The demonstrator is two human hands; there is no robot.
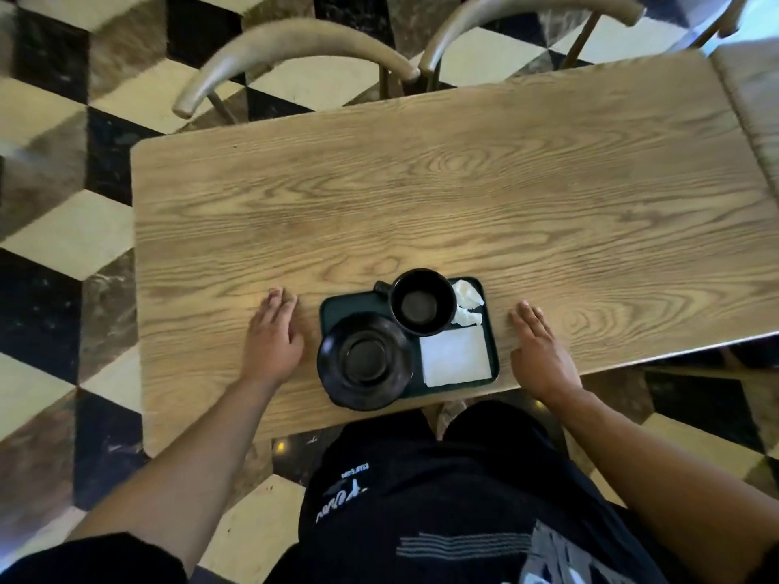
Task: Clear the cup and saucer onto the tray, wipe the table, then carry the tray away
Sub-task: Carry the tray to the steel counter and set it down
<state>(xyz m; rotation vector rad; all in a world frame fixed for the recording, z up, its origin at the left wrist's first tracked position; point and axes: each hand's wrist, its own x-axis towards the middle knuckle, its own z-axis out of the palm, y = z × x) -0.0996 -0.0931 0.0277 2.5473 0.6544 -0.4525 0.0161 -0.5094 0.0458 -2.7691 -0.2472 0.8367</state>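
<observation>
Tray [335, 307] sitting at near edge of worktop [421, 183], already loaded: cup [423, 302] at tray's far middle, saucer [365, 361] overhanging tray's near-left corner, folded napkin [456, 356] near-right, crumpled tissue [467, 301] far-right. Left hand [274, 335] just left of tray, right hand [541, 351] just right; each grip released, fingers straight, grasping nothing. Looks like lift-off step: take both short ends, keep level, mind the overhanging saucer. Tray long axis left-right; cup handle pointing far-left
</observation>
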